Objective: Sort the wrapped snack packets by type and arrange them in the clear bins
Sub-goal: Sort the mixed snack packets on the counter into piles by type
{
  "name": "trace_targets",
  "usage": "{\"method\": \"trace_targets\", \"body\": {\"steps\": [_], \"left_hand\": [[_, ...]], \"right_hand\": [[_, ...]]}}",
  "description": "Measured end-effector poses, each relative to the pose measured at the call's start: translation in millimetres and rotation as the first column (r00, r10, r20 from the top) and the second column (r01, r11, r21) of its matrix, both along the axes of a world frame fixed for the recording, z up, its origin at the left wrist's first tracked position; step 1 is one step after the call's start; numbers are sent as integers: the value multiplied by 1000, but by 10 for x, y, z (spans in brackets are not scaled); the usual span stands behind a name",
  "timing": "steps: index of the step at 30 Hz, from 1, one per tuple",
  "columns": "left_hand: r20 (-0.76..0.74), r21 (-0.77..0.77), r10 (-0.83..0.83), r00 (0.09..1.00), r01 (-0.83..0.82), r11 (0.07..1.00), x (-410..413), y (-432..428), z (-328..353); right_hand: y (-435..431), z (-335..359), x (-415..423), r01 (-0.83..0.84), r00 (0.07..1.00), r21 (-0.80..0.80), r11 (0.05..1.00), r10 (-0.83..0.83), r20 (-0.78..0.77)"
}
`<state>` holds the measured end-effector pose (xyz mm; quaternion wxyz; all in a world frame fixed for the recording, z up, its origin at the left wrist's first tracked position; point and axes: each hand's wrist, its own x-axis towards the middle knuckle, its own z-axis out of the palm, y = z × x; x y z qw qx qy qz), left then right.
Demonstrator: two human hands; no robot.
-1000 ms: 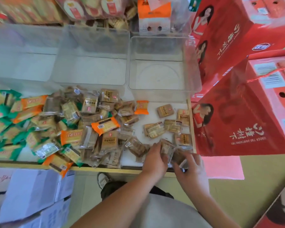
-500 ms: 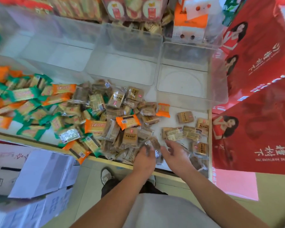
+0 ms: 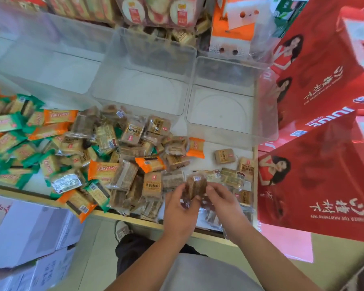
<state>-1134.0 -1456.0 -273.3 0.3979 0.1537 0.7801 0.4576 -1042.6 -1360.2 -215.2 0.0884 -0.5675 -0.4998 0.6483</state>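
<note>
A heap of wrapped snack packets [image 3: 114, 160] covers the white shelf: brown clear-wrapped ones in the middle, green ones [image 3: 6, 141] at the left, orange ones [image 3: 102, 170] scattered among them. Behind the heap stand clear bins, a middle bin [image 3: 143, 80] and a right bin [image 3: 223, 103], both holding nothing. My left hand [image 3: 180, 208] and my right hand [image 3: 223, 204] are together at the shelf's front edge, and both grip a small stack of brown packets [image 3: 194, 186] lifted off the pile.
Red gift boxes [image 3: 315, 156] crowd the right side, close to the right bin. White cartons [image 3: 27, 234] stand on the floor at lower left. Packaged goods and an orange-white box [image 3: 232, 28] line the back. A further clear bin [image 3: 40, 66] sits at far left.
The view has shifted, the shelf now sits further left. Both hands gathered brown packets at the front edge and now hold a small stack between them, raised slightly.
</note>
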Motion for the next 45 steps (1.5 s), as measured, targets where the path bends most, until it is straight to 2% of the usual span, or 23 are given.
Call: {"method": "trace_targets", "body": {"steps": [3,8,10,14,18,21,23,26,29,30,32,34,37,41,45], "left_hand": [[-6,91,-65,998,65,994,28,193,217],[-3,167,-197,980,195,966,67,710,515],[42,171,-282,959,271,947,51,880,575],[225,227,-378,898,329,917,54,990,684],[274,76,-283,919,272,959,-19,861,547],[255,34,-263,931,263,964,-88,657,437],[218,26,-220,951,220,975,-151,504,411],[155,7,-165,974,166,986,-241,270,433],[120,0,-95,988,95,995,-303,-5,436],[126,-4,-57,990,58,998,-319,-99,451],[138,-14,19,990,-17,1000,-372,-294,440],[130,-28,75,989,-72,997,-453,-496,437],[50,-81,80,996,-76,994,-646,-804,432],[-27,-101,104,994,-106,989,-991,-1102,484],[-212,-118,112,971,-139,983,-1420,-1254,558]], "right_hand": [[110,85,62,41,999,49,998,-39,-31],[448,220,193,229,929,-233,945,-284,-237],[632,201,284,285,895,-251,925,-351,-274],[915,81,295,440,859,-154,885,-464,-216],[1097,-149,114,527,844,161,835,-536,15],[1174,-228,6,527,839,237,816,-544,9],[1149,-214,25,473,870,274,838,-493,6],[951,-131,165,236,941,424,874,-315,126],[621,-17,167,14,973,611,791,-152,175],[492,39,70,-46,985,584,810,-60,161],[208,92,-230,-217,973,408,887,163,163],[-33,24,-538,-367,927,295,882,318,200],[-320,-142,-906,-426,898,290,857,363,248],[-533,-311,-1242,-399,890,271,876,298,346],[-586,-320,-1407,-362,879,257,896,236,415]]}}
